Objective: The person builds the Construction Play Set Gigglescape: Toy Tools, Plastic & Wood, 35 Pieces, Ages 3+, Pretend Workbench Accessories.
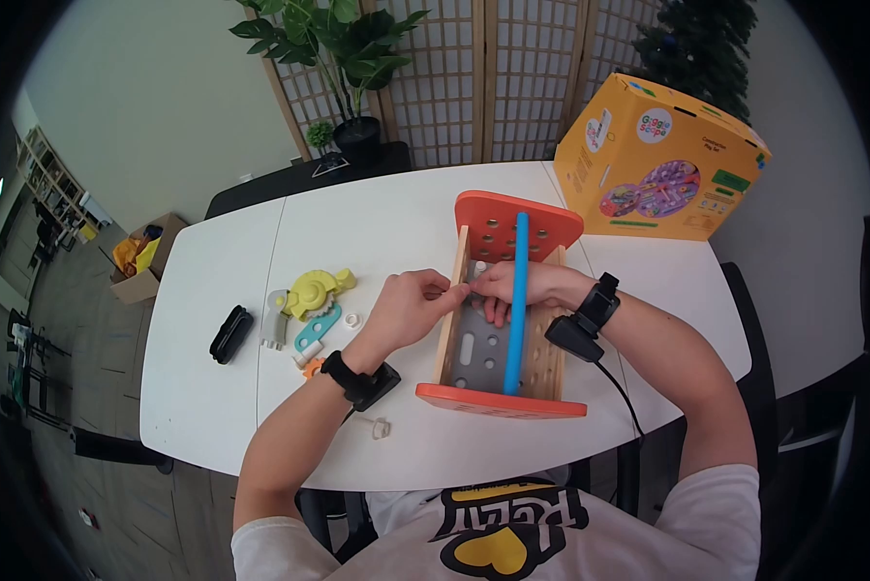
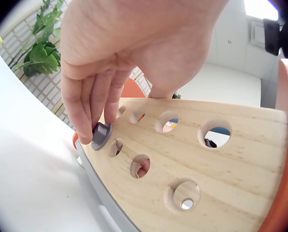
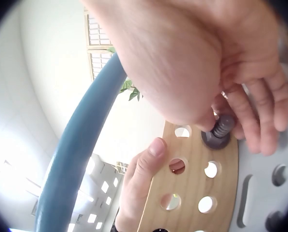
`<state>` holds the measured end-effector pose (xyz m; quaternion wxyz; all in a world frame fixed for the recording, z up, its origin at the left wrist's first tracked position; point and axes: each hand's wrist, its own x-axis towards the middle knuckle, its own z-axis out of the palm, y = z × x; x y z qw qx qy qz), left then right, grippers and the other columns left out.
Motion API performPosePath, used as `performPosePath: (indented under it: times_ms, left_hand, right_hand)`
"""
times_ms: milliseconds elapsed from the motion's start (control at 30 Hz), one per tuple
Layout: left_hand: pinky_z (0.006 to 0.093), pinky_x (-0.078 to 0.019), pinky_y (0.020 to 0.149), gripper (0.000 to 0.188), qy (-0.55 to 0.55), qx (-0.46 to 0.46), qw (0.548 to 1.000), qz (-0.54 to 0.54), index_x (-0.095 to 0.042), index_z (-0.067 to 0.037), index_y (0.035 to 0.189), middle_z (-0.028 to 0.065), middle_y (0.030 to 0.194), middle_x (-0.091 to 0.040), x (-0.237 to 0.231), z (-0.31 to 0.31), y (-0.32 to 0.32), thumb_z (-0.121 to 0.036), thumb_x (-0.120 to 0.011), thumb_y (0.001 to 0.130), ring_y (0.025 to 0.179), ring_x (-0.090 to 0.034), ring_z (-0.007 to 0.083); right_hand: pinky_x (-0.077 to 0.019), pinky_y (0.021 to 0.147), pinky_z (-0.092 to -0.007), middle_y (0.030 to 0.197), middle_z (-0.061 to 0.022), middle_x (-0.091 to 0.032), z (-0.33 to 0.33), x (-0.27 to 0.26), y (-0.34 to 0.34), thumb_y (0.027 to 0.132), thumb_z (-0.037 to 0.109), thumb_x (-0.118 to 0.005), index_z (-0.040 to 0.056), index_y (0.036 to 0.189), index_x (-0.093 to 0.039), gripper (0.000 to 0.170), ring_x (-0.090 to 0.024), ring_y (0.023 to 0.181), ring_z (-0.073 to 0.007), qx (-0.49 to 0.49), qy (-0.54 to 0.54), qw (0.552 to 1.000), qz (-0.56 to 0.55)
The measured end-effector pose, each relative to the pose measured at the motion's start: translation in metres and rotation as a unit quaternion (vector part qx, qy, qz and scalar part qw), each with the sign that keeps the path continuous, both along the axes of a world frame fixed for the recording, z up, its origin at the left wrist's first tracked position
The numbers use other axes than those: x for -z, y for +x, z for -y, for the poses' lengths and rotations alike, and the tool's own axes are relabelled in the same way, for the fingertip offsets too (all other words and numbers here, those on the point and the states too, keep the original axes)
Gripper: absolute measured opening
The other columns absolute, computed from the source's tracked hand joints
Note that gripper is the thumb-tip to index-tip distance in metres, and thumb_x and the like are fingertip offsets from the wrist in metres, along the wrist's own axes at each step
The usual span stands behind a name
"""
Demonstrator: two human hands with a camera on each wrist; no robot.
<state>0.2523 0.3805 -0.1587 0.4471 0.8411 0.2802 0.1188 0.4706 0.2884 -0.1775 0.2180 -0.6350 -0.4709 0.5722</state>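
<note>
A toy toolbox [image 1: 501, 401] with red ends, perforated wooden sides and a blue handle bar [image 1: 515, 339] stands before me. My left hand [image 1: 406, 308] reaches over its left wooden side [image 2: 241, 150]; the fingers pinch a grey plastic bolt [image 2: 102, 134] by its head on the outer face, while the thumb lies over the top edge. Inside the box, under the bar, is my right hand [image 1: 499, 279]. Its thumb and a finger grip a dark grey nut [image 3: 214, 140] against the inner face, with the bolt's threaded end [image 3: 225, 125] sticking out through it. The other fingers extend over the grey perforated floor [image 3: 260, 176].
Left on the white table lie a yellow-green toy saw [image 1: 311, 292], a teal perforated strip [image 1: 318, 328], an orange piece [image 1: 314, 368], a white nut [image 1: 352, 321] and a black case [image 1: 231, 334]. A yellow carton [image 1: 662, 160] stands at back right. A cable [image 1: 622, 392] hangs from the right wrist.
</note>
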Motion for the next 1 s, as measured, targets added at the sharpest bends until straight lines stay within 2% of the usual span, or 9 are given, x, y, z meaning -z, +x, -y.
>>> performPosePath:
  times_ms: [67, 167, 267, 367, 500, 600, 700, 800, 1000]
  left_hand:
    - [0.0327, -0.0584, 0.087, 0.045, 0.000, 0.000, 1.000, -0.001, -0.073, 0.007, 0.109, 0.0178, 0.096, -0.078, 0.000, 0.000, 0.000, -0.036, -0.072, 0.097, 0.095, -0.076, 0.0235]
    - [0.0325, -0.0583, 0.087, 0.045, 0.003, -0.001, 1.000, -0.001, -0.073, 0.008, 0.109, 0.0177, 0.096, -0.078, 0.001, -0.001, 0.000, -0.036, -0.072, 0.097, 0.095, -0.076, 0.0236]
    - [0.0324, -0.0581, 0.087, 0.045, 0.008, -0.004, 1.000, 0.003, -0.074, 0.007, 0.108, 0.0177, 0.096, -0.078, 0.003, 0.000, 0.000, -0.036, -0.072, 0.097, 0.095, -0.076, 0.0240]
    - [0.0321, -0.0578, 0.085, 0.044, 0.016, -0.007, 1.000, -0.002, -0.074, 0.007, 0.107, 0.0175, 0.095, -0.077, 0.001, 0.000, -0.001, -0.036, -0.072, 0.097, 0.094, -0.075, 0.0238]
    - [0.0324, -0.0584, 0.082, 0.047, 0.023, -0.001, 1.000, 0.018, -0.074, 0.007, 0.105, 0.0182, 0.093, -0.077, 0.005, -0.001, -0.002, -0.039, -0.073, 0.095, 0.090, -0.076, 0.0247]
    - [0.0322, -0.0579, 0.081, 0.045, 0.013, -0.001, 1.000, 0.015, -0.075, 0.006, 0.103, 0.0172, 0.091, -0.077, 0.002, 0.000, 0.001, -0.038, -0.073, 0.095, 0.089, -0.075, 0.0226]
    - [0.0305, -0.0558, 0.080, 0.041, 0.008, -0.010, 1.000, 0.008, -0.075, 0.005, 0.103, 0.0142, 0.091, -0.077, 0.002, 0.002, -0.002, -0.034, -0.074, 0.095, 0.085, -0.072, 0.0174]
    - [0.0328, -0.0586, 0.079, 0.046, 0.047, -0.007, 0.999, -0.017, -0.075, 0.005, 0.104, 0.0170, 0.090, -0.078, -0.002, 0.003, -0.003, -0.039, -0.072, 0.095, 0.085, -0.076, 0.0234]
    - [0.0321, -0.0575, 0.075, 0.045, 0.023, -0.003, 1.000, 0.008, -0.075, 0.005, 0.102, 0.0169, 0.086, -0.077, 0.000, 0.005, -0.005, -0.039, -0.073, 0.095, 0.081, -0.075, 0.0210]
  right_hand:
    - [-0.0559, 0.066, -0.0246, 0.086, -0.0070, -0.070, -0.003, 0.001, 0.004, 0.108, 0.042, -0.050, 0.0024, 0.115, -0.056, 0.041, -0.071, 0.075, -0.0133, 0.005, -0.033, 0.999, -0.014]
    - [-0.0519, 0.059, -0.0245, 0.082, -0.0037, -0.069, 0.005, -0.013, -0.010, 0.108, 0.046, -0.049, 0.0046, 0.108, -0.061, 0.043, -0.064, 0.069, -0.0101, 0.043, -0.006, 0.999, 0.005]
    - [-0.0514, 0.059, -0.0235, 0.083, -0.0039, -0.068, 0.008, -0.004, -0.007, 0.108, 0.046, -0.049, 0.0047, 0.108, -0.061, 0.043, -0.064, 0.070, -0.0096, 0.008, 0.042, 0.999, 0.021]
    - [-0.0515, 0.058, -0.0228, 0.082, -0.0035, -0.067, 0.005, -0.007, -0.007, 0.109, 0.046, -0.046, 0.0049, 0.109, -0.060, 0.044, -0.064, 0.070, -0.0091, -0.005, 0.016, 0.999, 0.027]
    - [-0.0581, 0.067, -0.0275, 0.084, -0.0075, -0.069, -0.003, 0.006, 0.000, 0.113, 0.038, -0.032, -0.0005, 0.113, -0.058, 0.047, -0.070, 0.075, -0.0142, -0.009, 0.000, 1.000, 0.015]
    - [-0.0568, 0.066, -0.0276, 0.083, -0.0078, -0.068, 0.002, 0.000, -0.006, 0.111, 0.041, -0.042, -0.0005, 0.114, -0.057, 0.044, -0.069, 0.075, -0.0148, 0.021, 0.001, 1.000, 0.010]
    - [-0.0544, 0.059, -0.0248, 0.089, -0.0036, -0.063, 0.004, 0.007, -0.004, 0.109, 0.050, -0.044, 0.0037, 0.114, -0.057, 0.048, -0.068, 0.072, -0.0127, -0.011, 0.029, 0.999, 0.041]
    - [-0.0548, 0.060, -0.0260, 0.091, -0.0046, -0.063, 0.001, 0.011, -0.002, 0.108, 0.051, -0.044, 0.0026, 0.119, -0.056, 0.051, -0.070, 0.073, -0.0142, -0.035, 0.036, 0.998, 0.026]
    - [-0.0553, 0.059, -0.0275, 0.095, -0.0057, -0.062, 0.003, 0.011, -0.003, 0.107, 0.054, -0.045, 0.0012, 0.123, -0.054, 0.056, -0.070, 0.073, -0.0153, 0.010, 0.011, 1.000, -0.020]
